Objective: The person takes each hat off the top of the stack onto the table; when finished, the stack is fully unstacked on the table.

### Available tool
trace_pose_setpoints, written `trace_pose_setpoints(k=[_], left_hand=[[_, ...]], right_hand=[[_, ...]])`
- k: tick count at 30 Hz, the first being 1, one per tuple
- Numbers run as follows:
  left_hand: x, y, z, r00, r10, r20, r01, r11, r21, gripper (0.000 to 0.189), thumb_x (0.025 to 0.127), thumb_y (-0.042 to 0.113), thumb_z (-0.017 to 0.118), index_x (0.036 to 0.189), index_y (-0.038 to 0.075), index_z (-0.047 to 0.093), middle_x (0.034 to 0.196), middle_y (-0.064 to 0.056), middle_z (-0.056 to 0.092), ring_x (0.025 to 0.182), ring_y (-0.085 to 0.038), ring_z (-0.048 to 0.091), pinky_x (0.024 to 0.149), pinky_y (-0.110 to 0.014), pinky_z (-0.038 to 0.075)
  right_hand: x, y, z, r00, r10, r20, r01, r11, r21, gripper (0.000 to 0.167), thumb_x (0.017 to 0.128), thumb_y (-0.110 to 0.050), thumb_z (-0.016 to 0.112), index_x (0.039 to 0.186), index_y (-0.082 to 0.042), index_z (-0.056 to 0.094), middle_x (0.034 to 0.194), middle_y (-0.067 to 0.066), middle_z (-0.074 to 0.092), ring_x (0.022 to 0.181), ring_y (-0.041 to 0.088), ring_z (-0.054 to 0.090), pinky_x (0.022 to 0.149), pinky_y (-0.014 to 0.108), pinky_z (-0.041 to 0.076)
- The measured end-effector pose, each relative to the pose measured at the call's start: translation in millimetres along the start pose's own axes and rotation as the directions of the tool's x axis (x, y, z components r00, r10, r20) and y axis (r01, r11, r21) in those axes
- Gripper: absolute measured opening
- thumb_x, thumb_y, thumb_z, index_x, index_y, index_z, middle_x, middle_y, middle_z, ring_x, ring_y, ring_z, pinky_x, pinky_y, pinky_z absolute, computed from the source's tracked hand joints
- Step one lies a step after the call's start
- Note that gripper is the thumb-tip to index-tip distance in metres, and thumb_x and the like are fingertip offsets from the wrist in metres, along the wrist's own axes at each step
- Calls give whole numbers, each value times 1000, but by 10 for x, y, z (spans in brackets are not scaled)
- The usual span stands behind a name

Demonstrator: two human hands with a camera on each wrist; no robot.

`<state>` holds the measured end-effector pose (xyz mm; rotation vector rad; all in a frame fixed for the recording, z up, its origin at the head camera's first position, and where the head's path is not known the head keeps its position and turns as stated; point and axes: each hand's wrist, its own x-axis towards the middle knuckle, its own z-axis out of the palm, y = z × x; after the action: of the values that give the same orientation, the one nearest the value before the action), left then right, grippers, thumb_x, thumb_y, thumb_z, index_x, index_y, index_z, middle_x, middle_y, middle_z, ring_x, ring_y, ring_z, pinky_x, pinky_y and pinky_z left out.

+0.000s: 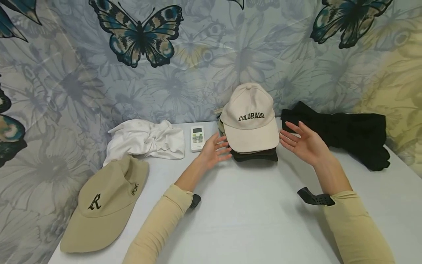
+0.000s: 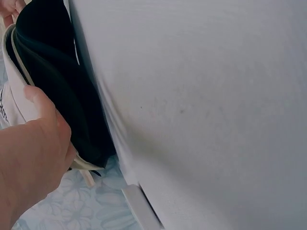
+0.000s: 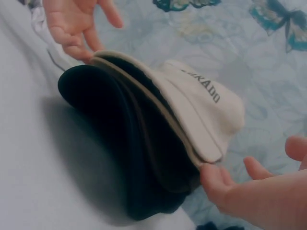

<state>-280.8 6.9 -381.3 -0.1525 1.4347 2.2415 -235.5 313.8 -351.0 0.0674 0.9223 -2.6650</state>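
A cream cap (image 1: 248, 102) with COLORADO across its front tops a stack of caps at the back of the table. A black cap (image 1: 255, 157) lies at the bottom, its brim showing below the others. My left hand (image 1: 212, 152) is at the stack's left side, fingers extended towards the brims. On the other side my right hand (image 1: 304, 145) has its palm facing the stack, fingers spread beside the cream brim. In the right wrist view, a fingertip of the right hand (image 3: 254, 191) appears to touch the brim edges. Neither hand grips a cap.
A khaki cap (image 1: 108, 205) marked R and SPORT lies at the front left. Behind it are a bunched white cloth (image 1: 145, 139) and a white remote control (image 1: 197, 138). Folded black fabric (image 1: 346, 128) lies at the back right. Butterfly-printed cloth (image 1: 184, 84) hangs behind the table (image 1: 244, 220).
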Motion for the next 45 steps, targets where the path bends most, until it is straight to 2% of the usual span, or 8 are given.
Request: trace_pose_setpoints(k=[3,7,11,14,20,24,30,45], left_hand=[[-12,-3,10,1000,-10,-13,9,1000,-27,53,101,41,42,139,4,43,116,-13,48,107,-30,52,93,-45,46],[-20,5,27,999,-21,-32,20,999,-35,52,99,38,46,137,2,42,106,-9,49,95,-25,54,82,-37,50],[1,24,58,999,-28,-38,28,1000,-14,37,99,29,52,125,4,49,97,-7,50,84,-19,55,70,-28,51],[14,35,109,1000,-19,-8,19,1000,17,31,100,21,53,126,4,48,98,-7,50,89,-19,56,77,-28,51],[22,-1,263,999,47,-25,-48,997,-68,38,101,9,49,137,0,42,116,-17,55,116,-31,53,96,-37,45],[22,-12,289,997,57,-61,-64,992,-106,37,100,6,50,136,1,45,108,-13,58,103,-25,60,94,-36,47],[42,43,269,998,44,-35,-47,994,-98,40,99,7,52,139,6,47,97,-8,57,81,-14,59,85,-29,49],[65,152,369,996,92,4,-91,990,-105,40,99,8,51,139,7,47,93,-5,59,75,-12,60,75,-24,50]], right_hand=[[-1,-11,13,1000,23,-16,-23,999,-28,32,100,-28,50,128,-13,54,149,9,15,137,23,20,114,36,17],[-3,-15,14,999,32,-16,-33,997,-69,29,101,-25,49,128,-14,51,141,12,28,127,26,37,109,40,29],[-4,-8,21,999,45,-27,-47,996,-78,32,101,-22,49,131,-14,46,135,12,36,114,27,50,100,39,41],[-3,3,36,998,57,-42,-60,996,-72,30,101,-18,48,130,-11,45,130,11,38,108,25,52,94,36,45],[29,25,44,998,62,-21,-63,997,-54,22,102,-12,43,120,-3,51,118,10,48,104,23,53,92,34,46],[61,39,39,998,60,1,-60,997,-57,23,103,-12,42,117,0,56,114,11,53,102,24,55,91,34,47],[113,22,51,997,74,2,-74,996,-46,22,103,-10,40,114,0,57,110,12,53,100,24,56,90,34,47],[225,-133,148,996,41,76,-40,999,-13,22,103,-5,37,117,-2,54,110,12,56,100,23,57,88,34,48]])
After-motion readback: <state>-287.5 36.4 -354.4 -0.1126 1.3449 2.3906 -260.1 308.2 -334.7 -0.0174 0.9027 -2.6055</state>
